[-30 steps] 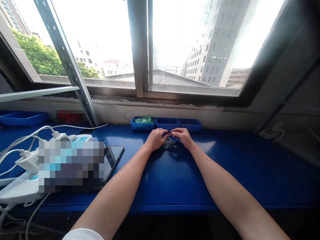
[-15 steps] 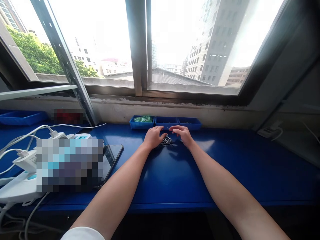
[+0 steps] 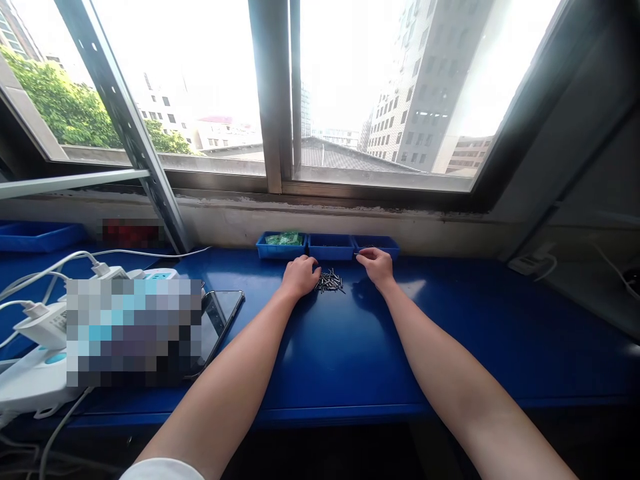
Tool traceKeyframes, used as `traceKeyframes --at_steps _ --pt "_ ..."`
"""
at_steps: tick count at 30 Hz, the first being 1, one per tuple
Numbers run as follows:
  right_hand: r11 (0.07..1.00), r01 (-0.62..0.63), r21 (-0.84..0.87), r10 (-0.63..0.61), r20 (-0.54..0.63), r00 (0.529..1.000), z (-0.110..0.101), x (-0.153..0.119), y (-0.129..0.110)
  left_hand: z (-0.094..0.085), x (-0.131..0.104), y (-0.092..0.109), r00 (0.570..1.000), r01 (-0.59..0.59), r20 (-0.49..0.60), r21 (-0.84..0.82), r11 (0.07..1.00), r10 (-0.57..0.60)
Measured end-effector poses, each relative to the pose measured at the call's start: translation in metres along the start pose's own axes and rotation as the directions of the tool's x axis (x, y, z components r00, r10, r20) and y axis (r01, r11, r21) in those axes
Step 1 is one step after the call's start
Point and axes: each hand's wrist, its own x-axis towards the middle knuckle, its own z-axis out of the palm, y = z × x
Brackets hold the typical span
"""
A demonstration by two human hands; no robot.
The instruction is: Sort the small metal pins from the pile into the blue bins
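Note:
A small pile of dark and silvery screw-like pieces (image 3: 331, 281) lies on the blue table. Beside its left edge rests my left hand (image 3: 300, 276), its fingers bent and its fingertips close to the pieces; whether it holds any is hidden. My right hand (image 3: 376, 265) is to the right of the pile, in front of the right blue bin (image 3: 391, 245), with thumb and forefinger pinched on a small thin piece (image 3: 357, 254). The middle blue bin (image 3: 331, 247) stands behind the pile. Green packets (image 3: 286, 239) fill the left blue bin (image 3: 281, 251).
A white power strip (image 3: 30, 383) with plugs and cables lies at the left, next to a blurred patch and a dark phone (image 3: 227, 313). A metal post (image 3: 125, 120) rises at the left before the window. A blue tray (image 3: 45, 237) sits far left.
My hands have moved apart: the left one slightly left, the right one rightward toward the right bin. More of the pile shows between them. The view has shifted slightly.

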Motion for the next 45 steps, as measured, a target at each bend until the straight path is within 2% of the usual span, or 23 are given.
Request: traceKeyframes --at_steps 4,8,11,14,17,21,24,28,41,45 --pt "1.000 0.011 -0.011 -0.011 -0.043 0.999 -0.002 0.001 -0.002 0.000 0.001 0.000 1.000 -0.006 0.005 0.010 1.000 0.006" --pt "0.999 -0.030 -0.028 0.029 -0.049 0.998 -0.006 0.004 -0.002 -0.001 0.000 0.000 1.000 0.001 0.017 0.019 1.000 -0.002" --pt "0.986 -0.044 -0.158 0.033 -0.075 0.997 -0.011 0.006 0.001 -0.001 0.000 0.001 0.999 0.003 0.033 0.025 1.000 -0.004" --pt "0.954 0.005 -0.300 -0.028 -0.075 0.997 -0.015 0.009 0.006 -0.001 0.000 0.000 0.999 0.008 0.043 0.028 1.000 -0.009" --pt "0.910 0.121 -0.397 -0.125 0.016 0.992 -0.011 0.010 0.008 0.000 0.000 -0.001 0.998 0.011 0.058 0.028 1.000 -0.012" --pt "0.805 0.285 -0.520 -0.208 0.201 0.957 0.003 0.006 0.004 0.003 0.001 -0.003 0.998 0.003 0.066 0.020 1.000 -0.004" --pt "0.731 0.351 -0.585 -0.201 0.306 0.930 0.012 0.002 0.000 0.004 0.001 -0.003 0.997 0.002 0.071 0.017 1.000 -0.003" --pt "0.686 0.364 -0.631 -0.152 0.365 0.919 0.017 0.001 0.001 0.006 0.001 -0.001 0.997 0.007 0.083 0.021 1.000 -0.009" --pt "0.687 0.359 -0.632 -0.091 0.415 0.905 0.020 0.004 0.012 0.008 0.002 -0.002 0.995 0.003 0.098 0.011 1.000 -0.004" --pt "0.736 0.317 -0.598 -0.124 0.341 0.932 0.019 0.003 0.011 0.006 0.002 -0.001 0.994 0.015 0.105 0.001 1.000 -0.015"
